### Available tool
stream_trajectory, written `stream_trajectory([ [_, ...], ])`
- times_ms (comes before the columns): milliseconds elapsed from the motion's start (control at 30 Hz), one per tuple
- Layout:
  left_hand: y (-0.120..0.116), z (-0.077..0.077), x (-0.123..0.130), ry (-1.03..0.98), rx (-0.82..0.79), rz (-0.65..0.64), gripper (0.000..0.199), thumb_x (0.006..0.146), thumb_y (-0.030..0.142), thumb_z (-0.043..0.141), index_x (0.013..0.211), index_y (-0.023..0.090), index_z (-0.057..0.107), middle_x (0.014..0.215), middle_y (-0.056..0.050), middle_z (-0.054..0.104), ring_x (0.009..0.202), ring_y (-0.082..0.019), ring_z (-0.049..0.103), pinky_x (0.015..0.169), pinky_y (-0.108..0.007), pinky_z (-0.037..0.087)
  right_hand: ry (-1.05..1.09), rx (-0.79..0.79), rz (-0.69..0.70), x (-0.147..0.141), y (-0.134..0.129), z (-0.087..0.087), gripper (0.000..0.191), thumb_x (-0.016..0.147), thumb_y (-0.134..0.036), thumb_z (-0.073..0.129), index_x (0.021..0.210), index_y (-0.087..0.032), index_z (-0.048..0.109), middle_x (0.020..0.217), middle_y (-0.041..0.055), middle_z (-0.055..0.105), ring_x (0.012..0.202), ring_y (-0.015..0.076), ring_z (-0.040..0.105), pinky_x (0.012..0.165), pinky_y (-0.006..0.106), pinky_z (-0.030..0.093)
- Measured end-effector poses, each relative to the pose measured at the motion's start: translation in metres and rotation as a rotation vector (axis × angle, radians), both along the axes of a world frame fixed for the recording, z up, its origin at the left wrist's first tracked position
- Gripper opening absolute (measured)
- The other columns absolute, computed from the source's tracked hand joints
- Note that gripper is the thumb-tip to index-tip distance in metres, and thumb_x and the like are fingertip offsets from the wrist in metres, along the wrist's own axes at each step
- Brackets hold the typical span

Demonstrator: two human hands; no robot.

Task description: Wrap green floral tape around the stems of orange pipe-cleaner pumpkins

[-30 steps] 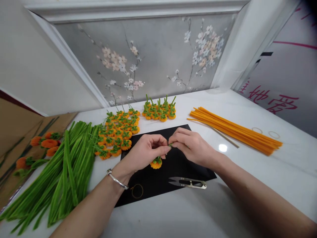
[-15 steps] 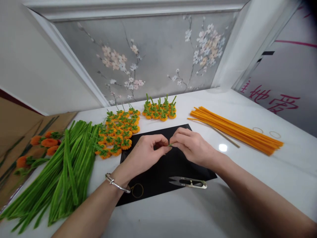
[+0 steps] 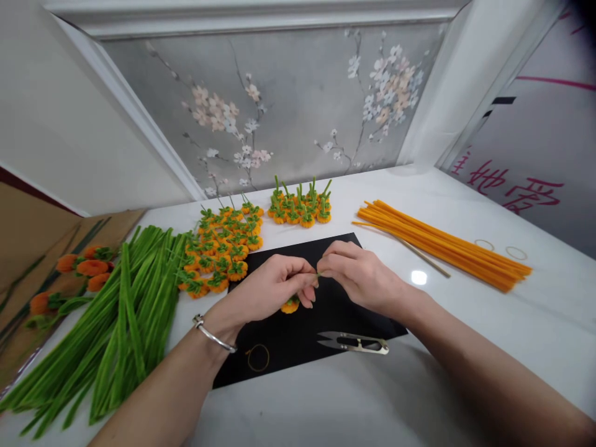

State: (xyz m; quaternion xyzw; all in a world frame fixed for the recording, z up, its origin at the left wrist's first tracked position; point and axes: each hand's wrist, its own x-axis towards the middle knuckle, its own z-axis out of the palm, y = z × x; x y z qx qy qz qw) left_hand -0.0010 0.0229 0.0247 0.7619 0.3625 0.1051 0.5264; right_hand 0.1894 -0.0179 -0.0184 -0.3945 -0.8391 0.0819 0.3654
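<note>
Pinching a green strand (image 3: 318, 274) with left hand (image 3: 274, 287) and right hand (image 3: 365, 273), close together, seemingly for control; above mat (image 3: 333, 313), with snips (image 3: 365, 344) at its edge, presumably for easy reach.

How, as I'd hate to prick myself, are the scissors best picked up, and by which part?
Probably best by the rounded end of the handle, coming from the right with the right hand. The pointed blades face left, and the rounded end lies just past the edge of the black mat, farthest from the tips.
</note>
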Motion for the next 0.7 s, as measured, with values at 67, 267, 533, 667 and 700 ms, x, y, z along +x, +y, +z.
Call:
stream_trajectory([
  [67, -0.0011, -0.0004, 0.0006, -0.008, 0.028, 0.009, 0.018, 0.087, 0.026, 0.050, 0.079, 0.015, 0.062, 0.071, -0.001, 0.066, 0.066, -0.012, 0.063, 0.062, -0.022, 0.047, 0.007, -0.015, -0.007, -0.0009, -0.0004, 0.0004, 0.021, 0.090, -0.008, 0.042, 0.086, -0.017, 0.060, 0.086, 0.0059, 0.057, 0.077, 0.0152, 0.054, 0.072, 0.029, 0.042],
  [267, -0.0043, -0.0050, 0.0026, -0.010, 0.152, 0.105, 0.014, 0.080, 0.029, 0.060, 0.077, 0.016, 0.061, 0.063, 0.001, 0.061, 0.059, -0.011, 0.057, 0.057, -0.021, 0.043, -0.021, -0.062, -0.027, -0.0035, -0.0020, 0.0015, 0.019, 0.091, -0.010, 0.043, 0.084, -0.017, 0.060, 0.084, 0.0048, 0.056, 0.076, 0.0151, 0.053, 0.071, 0.028, 0.043],
  [533, -0.0013, 0.0012, 0.0017, -0.039, 0.062, 0.059, 0.014, 0.083, 0.021, 0.056, 0.071, 0.014, 0.061, 0.061, 0.001, 0.061, 0.056, -0.009, 0.058, 0.057, -0.020, 0.044, -0.004, -0.058, -0.005, -0.0002, -0.0020, 0.0025, 0.016, 0.091, -0.011, 0.045, 0.093, -0.016, 0.060, 0.090, 0.0070, 0.058, 0.080, 0.0166, 0.055, 0.074, 0.031, 0.045],
  [667, -0.0016, 0.0005, 0.0014, -0.072, 0.008, 0.038, 0.016, 0.084, 0.022, 0.055, 0.072, 0.014, 0.060, 0.062, 0.001, 0.062, 0.056, -0.009, 0.059, 0.057, -0.020, 0.045, 0.004, -0.021, -0.002, 0.0004, -0.0018, 0.0020, 0.017, 0.090, -0.009, 0.045, 0.090, -0.016, 0.060, 0.089, 0.0068, 0.058, 0.079, 0.0159, 0.054, 0.073, 0.030, 0.045],
  [700, -0.0015, 0.0001, 0.0012, -0.078, -0.016, 0.033, 0.016, 0.084, 0.023, 0.055, 0.072, 0.014, 0.060, 0.062, 0.001, 0.062, 0.056, -0.009, 0.059, 0.057, -0.020, 0.045, 0.005, -0.014, -0.001, 0.0005, -0.0018, 0.0020, 0.018, 0.090, -0.008, 0.044, 0.090, -0.017, 0.060, 0.089, 0.0067, 0.058, 0.078, 0.0156, 0.054, 0.073, 0.030, 0.044],
])
